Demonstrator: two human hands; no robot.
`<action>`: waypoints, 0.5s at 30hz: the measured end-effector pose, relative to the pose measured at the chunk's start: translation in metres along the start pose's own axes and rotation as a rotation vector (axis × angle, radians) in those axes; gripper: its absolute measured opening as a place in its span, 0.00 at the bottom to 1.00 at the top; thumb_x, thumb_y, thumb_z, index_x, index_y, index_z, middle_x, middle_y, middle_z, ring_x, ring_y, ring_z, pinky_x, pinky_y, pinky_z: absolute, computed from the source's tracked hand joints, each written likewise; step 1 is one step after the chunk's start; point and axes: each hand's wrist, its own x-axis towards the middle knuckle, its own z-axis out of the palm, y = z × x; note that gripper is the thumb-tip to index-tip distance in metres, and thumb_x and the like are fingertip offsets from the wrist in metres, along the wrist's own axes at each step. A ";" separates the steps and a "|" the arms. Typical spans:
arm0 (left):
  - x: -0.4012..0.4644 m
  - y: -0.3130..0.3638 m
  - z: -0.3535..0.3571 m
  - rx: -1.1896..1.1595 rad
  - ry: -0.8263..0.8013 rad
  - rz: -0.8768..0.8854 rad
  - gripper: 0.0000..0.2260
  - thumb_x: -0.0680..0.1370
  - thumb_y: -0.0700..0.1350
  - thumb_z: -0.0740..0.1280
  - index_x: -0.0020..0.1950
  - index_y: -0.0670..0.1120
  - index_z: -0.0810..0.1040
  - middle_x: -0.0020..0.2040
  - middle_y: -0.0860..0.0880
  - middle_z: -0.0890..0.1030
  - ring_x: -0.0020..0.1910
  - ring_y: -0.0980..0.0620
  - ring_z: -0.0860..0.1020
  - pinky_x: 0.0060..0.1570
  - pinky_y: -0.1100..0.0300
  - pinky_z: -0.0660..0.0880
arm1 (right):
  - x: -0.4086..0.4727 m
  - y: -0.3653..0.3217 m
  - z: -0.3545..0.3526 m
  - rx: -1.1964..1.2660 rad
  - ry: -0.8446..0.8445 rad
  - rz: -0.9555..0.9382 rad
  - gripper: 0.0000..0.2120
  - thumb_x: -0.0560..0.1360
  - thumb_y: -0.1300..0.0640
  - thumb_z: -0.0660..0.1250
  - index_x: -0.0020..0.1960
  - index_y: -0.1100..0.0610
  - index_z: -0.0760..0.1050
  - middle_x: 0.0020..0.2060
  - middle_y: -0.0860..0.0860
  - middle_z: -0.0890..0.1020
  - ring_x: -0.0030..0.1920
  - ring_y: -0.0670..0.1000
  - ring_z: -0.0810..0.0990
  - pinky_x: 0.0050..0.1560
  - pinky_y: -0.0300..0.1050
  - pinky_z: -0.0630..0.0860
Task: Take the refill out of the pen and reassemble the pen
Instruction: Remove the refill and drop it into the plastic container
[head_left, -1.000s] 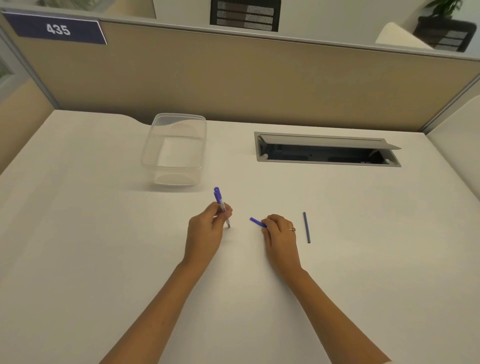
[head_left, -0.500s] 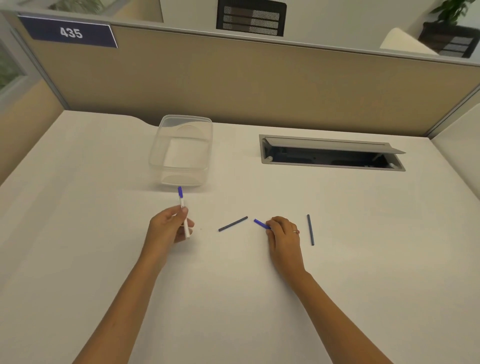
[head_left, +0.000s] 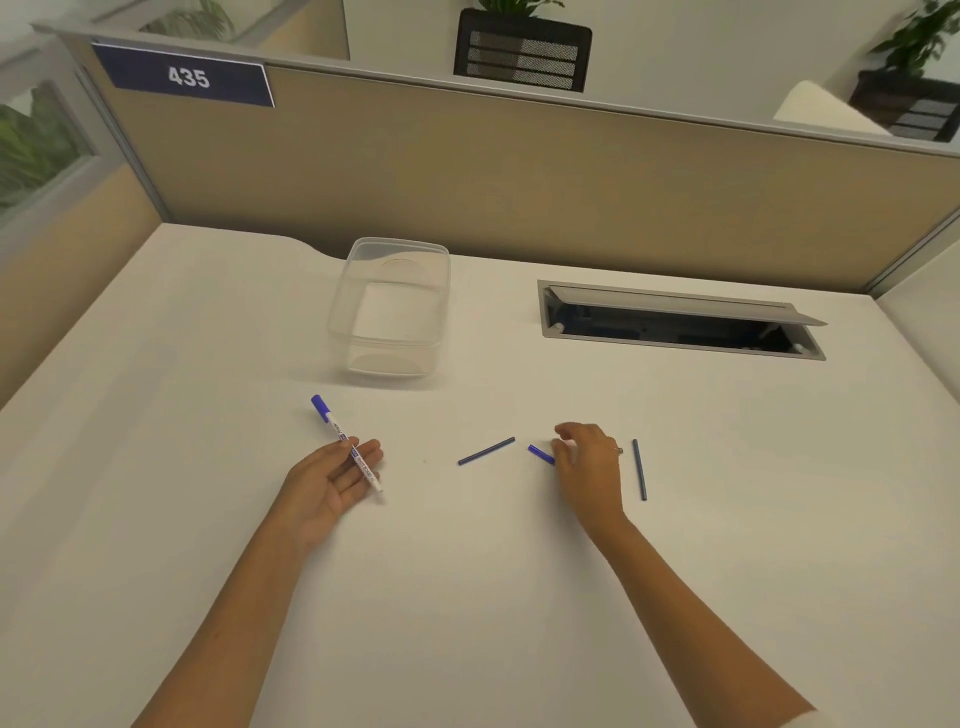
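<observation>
A white pen barrel (head_left: 349, 448) with a blue end lies slanted across the fingertips of my left hand (head_left: 330, 486), which is palm up with its fingers loose. A thin dark blue refill (head_left: 486, 451) rests on the desk between my hands. A short blue pen piece (head_left: 540, 454) lies just left of my right hand (head_left: 589, 470). That hand's fingers are spread and arched over the piece's right end. A second thin dark refill (head_left: 639, 469) lies to the right of that hand.
A clear plastic container (head_left: 390, 306) stands behind the pen. An open cable hatch (head_left: 675, 322) is set into the white desk (head_left: 467, 597) at the back right. A beige partition (head_left: 519, 182) walls off the far edge.
My left hand carried the barrel to the left, leaving a refill on the desk, then opened palm up. My right hand's fingers lifted and spread over the blue piece.
</observation>
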 end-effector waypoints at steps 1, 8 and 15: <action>0.000 -0.002 0.001 0.007 -0.004 -0.002 0.05 0.78 0.38 0.60 0.49 0.40 0.75 0.42 0.43 0.86 0.43 0.48 0.84 0.44 0.51 0.81 | 0.002 -0.006 0.002 -0.057 -0.009 -0.089 0.09 0.73 0.65 0.67 0.52 0.59 0.80 0.51 0.57 0.82 0.51 0.62 0.76 0.48 0.49 0.69; 0.006 0.007 -0.001 -0.013 -0.011 0.002 0.03 0.78 0.37 0.61 0.46 0.42 0.73 0.49 0.40 0.83 0.48 0.44 0.83 0.44 0.49 0.81 | 0.003 -0.040 0.036 -0.309 -0.196 -0.627 0.14 0.62 0.71 0.74 0.44 0.56 0.82 0.42 0.53 0.83 0.39 0.59 0.79 0.37 0.50 0.77; 0.018 0.023 -0.002 -0.034 -0.005 0.012 0.05 0.78 0.35 0.60 0.44 0.42 0.72 0.53 0.38 0.80 0.54 0.42 0.79 0.47 0.52 0.80 | 0.019 -0.063 0.041 -0.230 -0.092 -0.685 0.06 0.70 0.68 0.67 0.45 0.59 0.78 0.39 0.54 0.81 0.36 0.57 0.78 0.37 0.44 0.72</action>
